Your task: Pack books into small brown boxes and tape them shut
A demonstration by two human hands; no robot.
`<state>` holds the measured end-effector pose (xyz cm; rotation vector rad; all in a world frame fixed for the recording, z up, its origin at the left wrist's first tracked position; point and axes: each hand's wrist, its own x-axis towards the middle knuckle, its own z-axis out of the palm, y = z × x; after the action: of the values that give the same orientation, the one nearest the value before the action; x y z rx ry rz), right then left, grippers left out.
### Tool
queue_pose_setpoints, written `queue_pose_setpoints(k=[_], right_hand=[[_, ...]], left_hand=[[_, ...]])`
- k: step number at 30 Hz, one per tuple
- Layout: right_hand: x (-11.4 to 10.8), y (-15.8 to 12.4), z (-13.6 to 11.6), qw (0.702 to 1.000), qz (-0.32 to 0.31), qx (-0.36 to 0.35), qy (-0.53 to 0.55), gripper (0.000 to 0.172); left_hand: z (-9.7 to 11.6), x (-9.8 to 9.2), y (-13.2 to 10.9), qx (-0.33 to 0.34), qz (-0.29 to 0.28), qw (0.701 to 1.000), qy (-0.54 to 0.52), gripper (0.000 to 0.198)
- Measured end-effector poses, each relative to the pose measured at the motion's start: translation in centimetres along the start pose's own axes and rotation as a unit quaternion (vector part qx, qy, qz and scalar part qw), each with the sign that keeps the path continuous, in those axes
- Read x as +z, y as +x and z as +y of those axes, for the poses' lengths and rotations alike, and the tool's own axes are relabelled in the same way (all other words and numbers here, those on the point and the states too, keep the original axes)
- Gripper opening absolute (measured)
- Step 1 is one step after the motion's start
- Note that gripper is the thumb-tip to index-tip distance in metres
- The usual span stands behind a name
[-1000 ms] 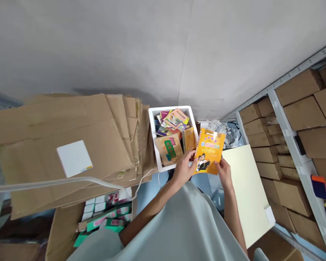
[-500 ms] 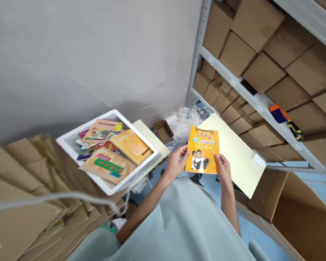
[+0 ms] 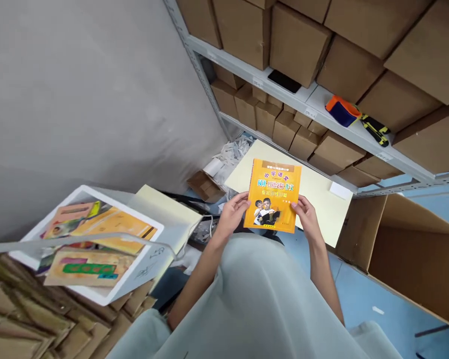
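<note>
I hold an orange book (image 3: 273, 194) with a picture of two children on its cover, face up in front of my chest. My left hand (image 3: 232, 213) grips its left edge and my right hand (image 3: 306, 215) grips its right edge, fingers closed on it. Down at the left stands a white foam box (image 3: 142, 271) filled with several other books, resting on a pile of flattened cardboard (image 3: 30, 319).
A metal shelf rack (image 3: 322, 102) packed with brown cartons fills the right. An orange and blue item (image 3: 342, 110) and a black phone (image 3: 283, 81) lie on it. A pale yellow board (image 3: 322, 197) leans below. An open carton (image 3: 415, 254) stands at right on the blue floor.
My view has swung right, from the foam box and cardboard pile towards the shelf rack. Both hands have carried the orange book away from the box and still hold it.
</note>
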<state>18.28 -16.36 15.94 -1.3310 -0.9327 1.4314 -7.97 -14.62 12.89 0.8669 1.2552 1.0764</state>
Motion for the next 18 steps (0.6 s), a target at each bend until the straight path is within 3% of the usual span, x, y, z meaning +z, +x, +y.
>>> queue_pose_setpoints(k=[4, 7, 14, 18], right_hand=[[-1.6, 1.1, 1.3, 0.999, 0.021, 0.020, 0.026, 0.049], [-1.7, 1.5, 2.1, 0.998, 0.058, 0.007, 0.022, 0.050], [-0.6, 3.2, 2.0, 0.983, 0.172, -0.065, -0.021, 0.047], [0.3, 4.5, 1.1, 0.966, 0.233, -0.098, -0.062, 0.040]], left_hand=[[-0.2, 1.3, 3.0, -0.047, -0.043, 0.998, 0.020, 0.057], [-0.1, 1.4, 5.7, -0.045, -0.089, 0.994, 0.038, 0.059], [1.4, 1.3, 12.5, 0.039, -0.189, 0.978, 0.082, 0.050], [3.2, 0.9, 15.4, 0.122, -0.198, 0.961, 0.147, 0.035]])
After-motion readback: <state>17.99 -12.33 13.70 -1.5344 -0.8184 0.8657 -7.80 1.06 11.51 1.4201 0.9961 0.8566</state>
